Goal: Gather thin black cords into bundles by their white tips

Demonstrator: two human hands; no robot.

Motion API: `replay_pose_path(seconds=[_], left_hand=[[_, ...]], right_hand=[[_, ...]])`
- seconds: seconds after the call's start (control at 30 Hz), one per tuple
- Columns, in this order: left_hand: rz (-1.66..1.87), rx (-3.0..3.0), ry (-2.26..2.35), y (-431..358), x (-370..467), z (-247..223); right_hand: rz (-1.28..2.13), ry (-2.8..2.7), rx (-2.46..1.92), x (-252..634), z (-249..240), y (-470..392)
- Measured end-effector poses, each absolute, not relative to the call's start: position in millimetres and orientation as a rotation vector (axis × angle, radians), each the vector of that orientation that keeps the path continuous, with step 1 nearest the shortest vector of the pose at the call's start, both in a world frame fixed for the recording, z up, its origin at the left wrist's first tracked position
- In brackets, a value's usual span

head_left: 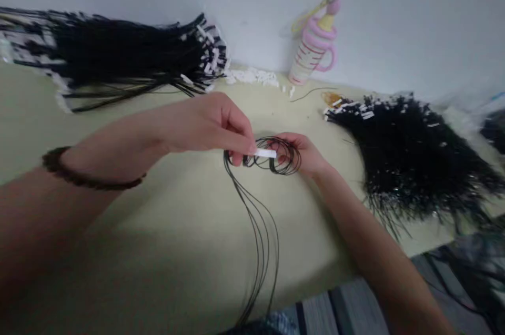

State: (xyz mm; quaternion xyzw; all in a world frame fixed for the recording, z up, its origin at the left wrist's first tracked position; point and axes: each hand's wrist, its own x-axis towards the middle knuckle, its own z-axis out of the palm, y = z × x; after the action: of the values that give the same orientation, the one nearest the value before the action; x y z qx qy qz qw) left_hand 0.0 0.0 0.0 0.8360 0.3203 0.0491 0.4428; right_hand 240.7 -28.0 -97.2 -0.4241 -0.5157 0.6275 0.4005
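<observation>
A pale yellow-green worktop (165, 251) fills most of the frame, running back to a plain grey-white wall along the top. At the upper left lies a big heap of thin black cords with white tags (118, 53), the tagged ends pointing toward the middle. Just right of it, against the wall, sits a small scatter of loose white tag pieces (252, 76). Beside those, at upper centre, a pink and cream baby-bottle-shaped container (313, 43) stands tilted. At the right edge spreads a second fan-shaped pile of black cords with white tags (410, 159), with a small orange scrap (331, 97) near its upper left tip.
</observation>
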Motion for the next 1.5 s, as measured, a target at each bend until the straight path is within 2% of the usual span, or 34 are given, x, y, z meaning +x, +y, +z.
replay_pose_path(seconds=[0.23,0.3,0.43,0.5,0.8,1.13,1.4,1.5], left_hand=[[0.18,2.02,0.903,2,16,-24],[0.252,1.942,0.953,7,17,-38],[0.427,1.71,0.991,19,17,-65],[0.489,1.594,0.987,22,17,-73],[0.535,1.404,1.035,21,19,-70],[0.505,1.411,0.989,25,18,-75],[0.491,1.443,1.018,24,19,-72],[0.498,1.438,1.017,24,19,-73]], right_hand=[[1.842,-1.191,-1.055,235,-84,23],[1.613,-1.232,-1.175,224,-81,32],[0.692,-1.392,-1.224,196,-75,22],[0.571,-1.452,-1.212,186,-74,2],[0.807,-1.837,-1.371,169,-99,-55],[1.172,-1.71,-1.351,173,-96,-48],[1.108,-1.729,-1.368,175,-99,-47],[0.986,-1.766,-1.389,174,-101,-51]])
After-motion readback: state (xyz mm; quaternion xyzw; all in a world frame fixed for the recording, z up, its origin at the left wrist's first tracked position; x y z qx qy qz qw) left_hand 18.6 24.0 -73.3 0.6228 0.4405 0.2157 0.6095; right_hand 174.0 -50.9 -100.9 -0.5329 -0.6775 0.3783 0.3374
